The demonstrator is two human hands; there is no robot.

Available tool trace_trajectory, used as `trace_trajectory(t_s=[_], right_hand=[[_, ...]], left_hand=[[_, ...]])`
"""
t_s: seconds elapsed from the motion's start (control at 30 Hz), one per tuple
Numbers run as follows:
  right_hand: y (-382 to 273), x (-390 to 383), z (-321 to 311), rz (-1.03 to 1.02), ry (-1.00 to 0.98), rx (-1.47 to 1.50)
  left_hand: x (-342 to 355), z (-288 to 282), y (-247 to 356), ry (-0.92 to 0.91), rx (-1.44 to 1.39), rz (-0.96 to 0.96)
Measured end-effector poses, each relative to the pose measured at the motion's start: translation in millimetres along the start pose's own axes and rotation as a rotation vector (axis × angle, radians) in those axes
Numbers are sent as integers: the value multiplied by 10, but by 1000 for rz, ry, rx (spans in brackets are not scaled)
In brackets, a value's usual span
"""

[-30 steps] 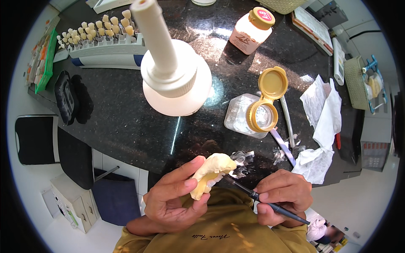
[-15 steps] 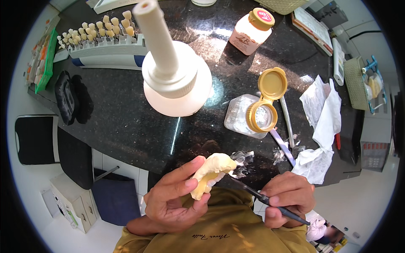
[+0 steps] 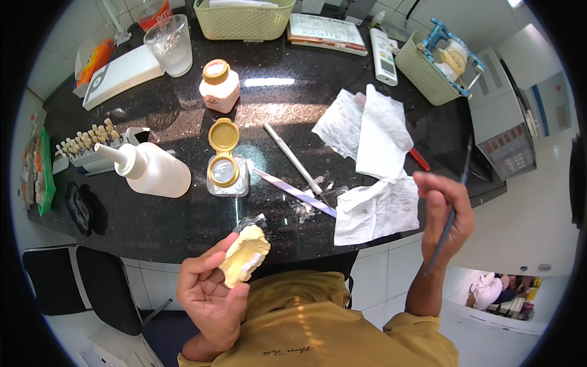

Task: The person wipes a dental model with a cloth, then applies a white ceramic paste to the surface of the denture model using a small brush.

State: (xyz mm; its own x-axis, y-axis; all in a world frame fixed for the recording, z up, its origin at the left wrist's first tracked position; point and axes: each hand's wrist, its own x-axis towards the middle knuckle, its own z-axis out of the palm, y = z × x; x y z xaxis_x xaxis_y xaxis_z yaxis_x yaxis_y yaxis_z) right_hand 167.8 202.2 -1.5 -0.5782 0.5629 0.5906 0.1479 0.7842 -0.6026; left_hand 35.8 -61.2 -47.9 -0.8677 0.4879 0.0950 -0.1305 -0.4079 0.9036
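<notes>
My left hand grips a yellow plaster dental cast between thumb and fingers, a row of white teeth along its inner edge. It is held up at the table's near edge. Off to the right, my right hand is raised, closed round a slim dark brush-like tool, whose tip I cannot make out clearly. An uncapped clear jar with a gold flip lid stands beyond the cast. Between the hands lie a striped purple stick, a silver-handled tool and crumpled paper tissues.
A white nozzle bottle stands left, before a tooth shade guide. Farther back are a pink-filled jar, a glass and a woven basket. Another basket holds a blue articulator. Chairs stand lower left.
My right hand has moved away from the cast, out to the right and upward, with the tool now steeply tilted. My left hand has shifted left with the cast. The view has swung right.
</notes>
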Motion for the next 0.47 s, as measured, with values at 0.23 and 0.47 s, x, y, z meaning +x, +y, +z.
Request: trace_trajectory(t_s=[0.23, 0.47], right_hand=[[243, 350, 106, -196, -464, -348], [399, 360, 177, -233, -496, -404]], left_hand=[[107, 345, 20, -132, -190, -191], [48, 436, 19, -176, -79, -46]])
